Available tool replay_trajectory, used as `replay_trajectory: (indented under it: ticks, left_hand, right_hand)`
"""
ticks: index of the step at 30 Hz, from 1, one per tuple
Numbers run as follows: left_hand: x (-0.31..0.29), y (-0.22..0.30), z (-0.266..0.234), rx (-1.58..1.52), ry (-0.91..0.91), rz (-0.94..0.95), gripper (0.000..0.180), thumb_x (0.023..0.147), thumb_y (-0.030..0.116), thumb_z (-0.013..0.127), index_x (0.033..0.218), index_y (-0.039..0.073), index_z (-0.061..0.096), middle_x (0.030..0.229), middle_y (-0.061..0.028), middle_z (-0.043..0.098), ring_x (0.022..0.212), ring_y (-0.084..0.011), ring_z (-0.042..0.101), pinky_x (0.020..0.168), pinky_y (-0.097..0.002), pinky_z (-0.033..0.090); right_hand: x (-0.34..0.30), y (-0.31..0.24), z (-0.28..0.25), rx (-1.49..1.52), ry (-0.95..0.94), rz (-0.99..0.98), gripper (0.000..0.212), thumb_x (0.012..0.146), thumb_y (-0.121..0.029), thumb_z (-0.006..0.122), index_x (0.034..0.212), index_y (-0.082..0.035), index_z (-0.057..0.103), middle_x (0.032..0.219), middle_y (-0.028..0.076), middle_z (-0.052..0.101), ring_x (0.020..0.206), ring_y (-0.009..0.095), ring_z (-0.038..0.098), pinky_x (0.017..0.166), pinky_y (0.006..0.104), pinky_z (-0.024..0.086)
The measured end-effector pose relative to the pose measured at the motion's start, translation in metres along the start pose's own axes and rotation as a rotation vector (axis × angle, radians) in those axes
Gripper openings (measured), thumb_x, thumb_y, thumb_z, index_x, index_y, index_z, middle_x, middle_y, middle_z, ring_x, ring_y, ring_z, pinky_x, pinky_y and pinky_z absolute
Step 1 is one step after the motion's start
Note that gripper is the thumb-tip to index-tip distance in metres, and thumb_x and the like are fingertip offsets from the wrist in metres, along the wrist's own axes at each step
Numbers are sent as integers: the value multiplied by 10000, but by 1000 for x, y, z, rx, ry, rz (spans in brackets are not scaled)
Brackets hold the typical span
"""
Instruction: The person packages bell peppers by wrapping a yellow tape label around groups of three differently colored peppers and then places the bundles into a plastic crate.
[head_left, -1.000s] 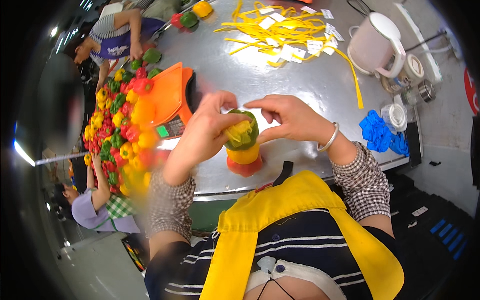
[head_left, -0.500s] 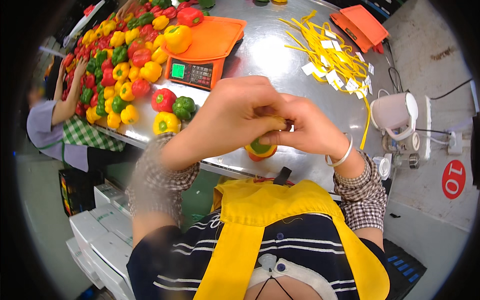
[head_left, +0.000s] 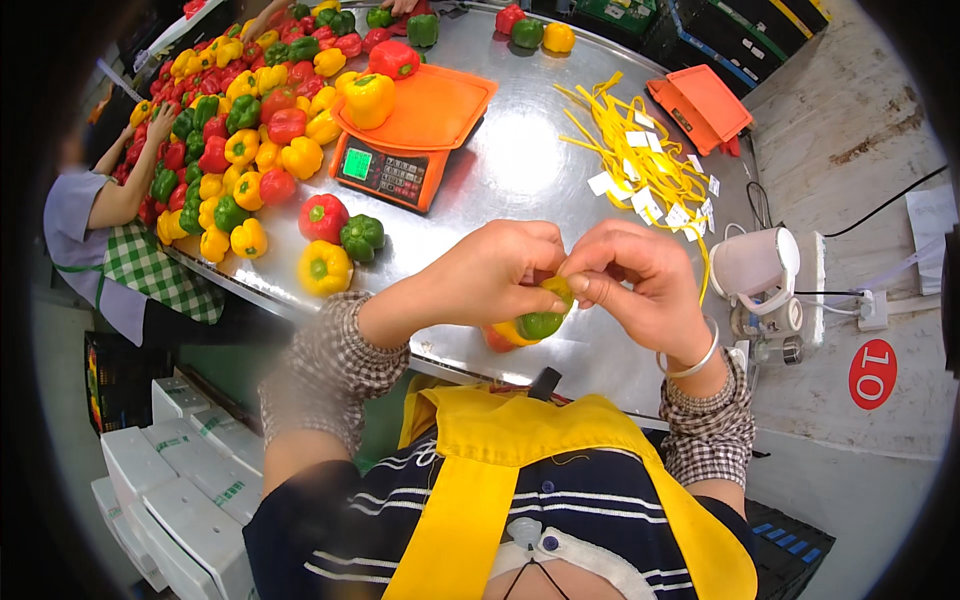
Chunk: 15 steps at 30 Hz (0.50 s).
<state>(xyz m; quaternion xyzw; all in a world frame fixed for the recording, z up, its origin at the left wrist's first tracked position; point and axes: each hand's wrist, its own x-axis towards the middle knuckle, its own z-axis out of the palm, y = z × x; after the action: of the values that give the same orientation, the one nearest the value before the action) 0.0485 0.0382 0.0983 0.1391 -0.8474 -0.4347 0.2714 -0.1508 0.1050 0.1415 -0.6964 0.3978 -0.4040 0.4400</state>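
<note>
Just above the table's near edge, a bundle of bell peppers sits below my hands: a green pepper (head_left: 541,326) on top, with yellow and red ones showing beneath. My left hand (head_left: 495,272) is closed over it, thumb and fingers pinching what looks like a yellow strip (head_left: 558,290) at the green pepper's top. From the right, my right hand (head_left: 640,283) pinches at the same spot, fingertips meeting those of the left. My fingers hide most of the strip and its ends.
An orange scale (head_left: 425,110) bears red and yellow peppers. Loose peppers (head_left: 325,268) lie left, beside a large pile where another person (head_left: 110,235) reaches in. Yellow strips with white tags (head_left: 640,160), an orange scale-like device (head_left: 702,105) and a pink-white jug (head_left: 757,262) stand right.
My hands appear lower in the view and my right hand's fingers have turned upward, still pinching at the bundle's top. The head view has shifted, showing more of the table's far side.
</note>
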Motion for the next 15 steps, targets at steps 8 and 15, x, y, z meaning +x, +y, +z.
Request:
replay_trajectory:
  ticks: [8, 15]
  left_hand:
    - [1, 21, -5, -56, 191, -17, 103, 736, -1, 728, 832, 19, 701, 756, -57, 608, 649, -127, 587, 551, -241, 455]
    - [15, 35, -8, -672, 315, -90, 210, 785, -44, 678, 985, -31, 615, 846, -35, 591, 644, -82, 590, 584, -196, 499]
  right_hand:
    - [-30, 30, 3, 237, 127, 231, 358, 782, 30, 705, 1125, -20, 613, 760, -34, 575, 656, 35, 535, 569, 178, 443]
    - [-26, 32, 18, -44, 201, 130, 157, 848, -72, 668, 977, 18, 658, 784, 25, 619, 650, 52, 559, 557, 208, 444]
